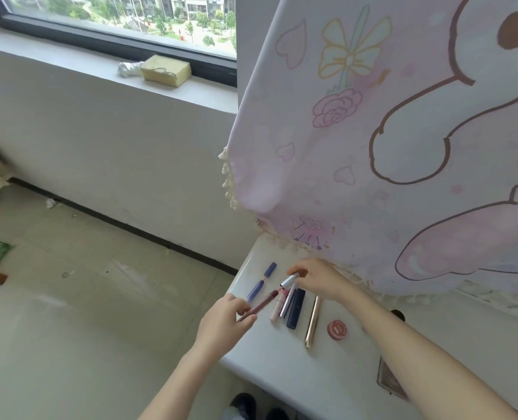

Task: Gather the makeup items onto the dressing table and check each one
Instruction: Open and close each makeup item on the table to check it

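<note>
Lip gloss (260, 304) is what's getting looked at right now: a reddish-brown tube pinched near its lower end by the left hand (224, 313), held just over the front-left corner of the dressing table (282, 374). Right hand (318, 278) has its fingertips nipped round the silver cap (288, 281), which is off the tube with a pink applicator tip showing between the two. I'd guess that's the checking bit, seeing if the stuff's dried out.

Lined up on the tabletop under the hands are a blue tube (256, 290), a pale pink tube (276, 309), a slim silver one (287, 303), a navy tube (295, 310), a gold tube (312, 321) and a little red tin (337, 329), so the gathering looks mostly done. The row's packed tight, so setting the gloss down could nudge its neighbours. Printed pink cloth (373, 162) hangs right behind, its fringe close to the right hand. Something phone-ish (386, 381) is half hidden by the right forearm.
</note>
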### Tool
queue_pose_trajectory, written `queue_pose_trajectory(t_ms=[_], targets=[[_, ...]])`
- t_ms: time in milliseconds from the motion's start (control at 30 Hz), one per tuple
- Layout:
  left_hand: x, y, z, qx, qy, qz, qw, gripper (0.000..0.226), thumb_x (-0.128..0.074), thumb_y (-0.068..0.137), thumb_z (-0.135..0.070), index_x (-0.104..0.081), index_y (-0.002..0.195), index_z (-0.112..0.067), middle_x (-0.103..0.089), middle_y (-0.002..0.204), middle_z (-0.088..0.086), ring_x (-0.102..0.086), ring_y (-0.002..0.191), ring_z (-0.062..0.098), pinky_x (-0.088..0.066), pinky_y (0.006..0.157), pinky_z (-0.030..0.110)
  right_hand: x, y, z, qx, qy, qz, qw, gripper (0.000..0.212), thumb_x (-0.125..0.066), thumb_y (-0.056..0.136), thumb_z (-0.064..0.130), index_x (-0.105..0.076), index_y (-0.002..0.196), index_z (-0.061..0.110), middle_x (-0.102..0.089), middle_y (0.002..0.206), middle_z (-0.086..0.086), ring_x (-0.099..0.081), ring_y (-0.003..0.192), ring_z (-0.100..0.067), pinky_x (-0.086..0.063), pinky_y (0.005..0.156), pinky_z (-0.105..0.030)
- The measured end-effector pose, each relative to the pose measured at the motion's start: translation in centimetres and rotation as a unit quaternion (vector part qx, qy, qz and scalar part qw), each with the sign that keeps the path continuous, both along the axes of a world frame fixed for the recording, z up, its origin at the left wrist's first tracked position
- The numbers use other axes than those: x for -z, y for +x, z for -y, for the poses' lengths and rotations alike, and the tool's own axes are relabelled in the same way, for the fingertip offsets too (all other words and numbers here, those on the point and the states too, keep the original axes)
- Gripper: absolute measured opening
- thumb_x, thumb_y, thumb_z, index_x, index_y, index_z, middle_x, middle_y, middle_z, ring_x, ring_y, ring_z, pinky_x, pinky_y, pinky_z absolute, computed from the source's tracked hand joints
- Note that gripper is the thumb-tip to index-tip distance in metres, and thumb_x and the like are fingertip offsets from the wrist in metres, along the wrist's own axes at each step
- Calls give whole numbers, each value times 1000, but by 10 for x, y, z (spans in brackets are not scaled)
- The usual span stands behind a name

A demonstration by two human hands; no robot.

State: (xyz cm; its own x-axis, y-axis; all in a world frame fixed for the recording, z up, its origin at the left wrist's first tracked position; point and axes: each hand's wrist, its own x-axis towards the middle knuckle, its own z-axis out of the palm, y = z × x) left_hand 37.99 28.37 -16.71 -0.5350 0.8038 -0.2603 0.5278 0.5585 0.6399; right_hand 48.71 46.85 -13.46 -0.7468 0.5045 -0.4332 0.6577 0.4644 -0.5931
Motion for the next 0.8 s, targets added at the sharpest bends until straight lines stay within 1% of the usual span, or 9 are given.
queue_pose_trajectory(t_ms=[33,133,233,300,367,433,533,633,800], targets=[[6,4,-2,-5,-7,-14,1000,9,-53,89,-32,-56,81,-28,-47,82,-13,-45,76,6,-30,55,14,6,-3,-1,-15,13,15,1000,28,-50,89,6,-61,114,11,-61,116,-9,-56,99,-18,-44,84,-24],[26,14,-11,-18,-24,-68,997,22,-47,91,-33,-61,101,-20,-55,97,-5,-47,87,9,-31,59,19,22,-14,-3,-68,72,52,994,29,-49,89,5,-59,116,9,-58,118,-10,-57,103,-22,-46,86,-28],[42,23,-21,-46,-59,-111,991,24,-46,91,-33,-60,105,-19,-58,103,-3,-54,95,12,-31,63,21,39,-24,-7,-138,171,81,972,31,-47,90,3,-56,119,11,-54,120,-10,-50,109,-24,-42,84,-30],[49,26,-24,-45,-60,-156,985,15,-67,76,-30,-65,84,-18,-62,82,-2,-59,73,13,-24,47,19,51,-27,-9,-172,218,91,957,33,-44,88,-1,-54,117,10,-53,119,-11,-46,110,-25,-37,78,-29],[58,26,-28,-20,-87,-154,984,30,-87,41,-26,-61,52,-18,-54,51,-4,-51,41,13,-6,39,16,62,-30,-10,-199,240,100,945,33,-46,85,-2,-51,116,9,-52,119,-12,-45,110,-27,-31,73,-28],[78,25,-32,-33,-99,-148,983,37,-89,29,-23,-55,43,-18,-48,43,-4,-45,33,14,-6,37,18,71,-34,-10,-203,245,103,942,35,-47,86,0,-49,119,10,-51,120,-12,-44,112,-27,-28,72,-27],[80,26,-36,-33,-101,-156,982,39,-87,30,-18,-50,41,-15,-47,41,-2,-43,33,17,1,41,19,77,-42,-13,-188,245,99,946,38,-48,86,2,-47,123,12,-50,122,-12,-44,114,-26,-32,76,-28],[83,27,-41,-24,-107,-160,981,36,-85,34,-16,-50,42,-13,-47,41,0,-42,34,18,-13,40,21,84,-47,-17,-176,239,101,950,38,-47,85,2,-47,122,13,-51,121,-11,-44,112,-26,-39,84,-30],[92,29,-45,-39,-99,-213,971,17,-65,51,-10,-51,43,-13,-46,41,2,-41,35,21,-14,45,22,98,-39,-22,-118,180,94,972,48,-37,90,3,-38,136,17,-51,130,-7,-42,118,-26,-38,92,-33]])
